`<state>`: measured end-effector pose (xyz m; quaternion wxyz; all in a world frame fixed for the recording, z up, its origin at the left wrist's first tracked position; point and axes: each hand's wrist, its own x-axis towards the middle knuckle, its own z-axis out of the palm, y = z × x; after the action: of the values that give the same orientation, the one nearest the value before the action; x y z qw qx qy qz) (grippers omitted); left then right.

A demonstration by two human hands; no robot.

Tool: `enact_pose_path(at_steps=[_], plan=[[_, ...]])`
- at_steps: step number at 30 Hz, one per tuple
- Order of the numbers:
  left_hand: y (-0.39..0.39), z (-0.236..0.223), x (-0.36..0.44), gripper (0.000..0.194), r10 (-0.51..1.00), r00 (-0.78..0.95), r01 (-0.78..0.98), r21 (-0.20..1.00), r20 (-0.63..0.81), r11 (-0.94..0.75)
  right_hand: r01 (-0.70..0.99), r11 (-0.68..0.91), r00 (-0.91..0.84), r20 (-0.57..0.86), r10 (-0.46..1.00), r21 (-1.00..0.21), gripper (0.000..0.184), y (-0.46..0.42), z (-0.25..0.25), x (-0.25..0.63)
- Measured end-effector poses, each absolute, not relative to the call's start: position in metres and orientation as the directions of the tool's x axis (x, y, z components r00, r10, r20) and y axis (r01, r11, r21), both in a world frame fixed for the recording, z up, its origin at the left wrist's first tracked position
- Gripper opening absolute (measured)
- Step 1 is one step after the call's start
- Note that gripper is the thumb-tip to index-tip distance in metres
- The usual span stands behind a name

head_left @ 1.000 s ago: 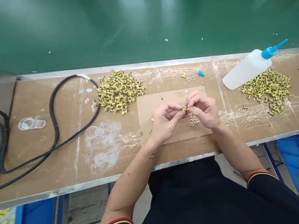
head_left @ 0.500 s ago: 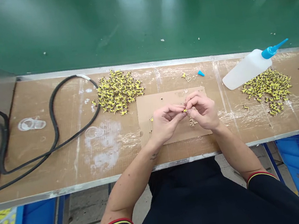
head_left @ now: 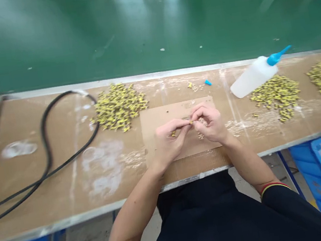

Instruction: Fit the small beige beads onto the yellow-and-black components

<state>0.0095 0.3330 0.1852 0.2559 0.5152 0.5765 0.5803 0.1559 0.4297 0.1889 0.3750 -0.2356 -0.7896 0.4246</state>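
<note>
Cardboard-covered worktop (head_left: 69, 198), cardboard sheet (head_left: 160, 116) under the hands (head_left: 209, 123), heap of small yellow parts (head_left: 119, 106) left, two more heaps (head_left: 276, 97) right, plastic squeeze bottle (head_left: 253, 77) beyond them, black cable (head_left: 46, 153) far left

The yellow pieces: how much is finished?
Hard to say exactly. Looks done: perhaps the heaps of yellow pieces. In hand: a tiny yellow piece pinched between the left hand and right hand. Left: maybe the pale bits on the cardboard sheet.

bright overhead light | conveyor belt (head_left: 147, 30) glare | bowed edges | left hand (head_left: 170, 143) perhaps blurred
</note>
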Motion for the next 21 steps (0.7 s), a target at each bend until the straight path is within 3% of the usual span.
enact_pose_path(at_steps=[5,8,12,17,21], plan=[[0.325,0.192,0.004,0.008,0.891,-0.441,0.33,0.943,0.109,0.049,0.057,0.421,-0.703,0.263,0.661,-0.905,0.01,0.43,0.187,0.145],[0.328,0.187,0.0,0.016,0.802,-0.595,0.327,0.926,0.049,0.187,0.058,0.32,-0.739,0.175,0.65,-0.946,0.018,0.439,0.183,0.138],[0.329,0.182,0.003,0.028,0.764,-0.645,0.29,0.927,0.004,0.24,0.019,0.286,-0.743,0.178,0.645,-0.958,0.025,0.442,0.179,0.132],[0.325,0.186,0.006,0.028,0.753,-0.657,0.25,0.937,-0.022,0.246,-0.035,0.341,-0.74,0.254,0.623,-0.939,0.029,0.439,0.168,0.127],[0.327,0.183,-0.001,0.027,0.757,-0.654,0.263,0.936,-0.005,0.233,0.017,0.397,-0.72,0.264,0.642,-0.918,0.028,0.441,0.157,0.122]])
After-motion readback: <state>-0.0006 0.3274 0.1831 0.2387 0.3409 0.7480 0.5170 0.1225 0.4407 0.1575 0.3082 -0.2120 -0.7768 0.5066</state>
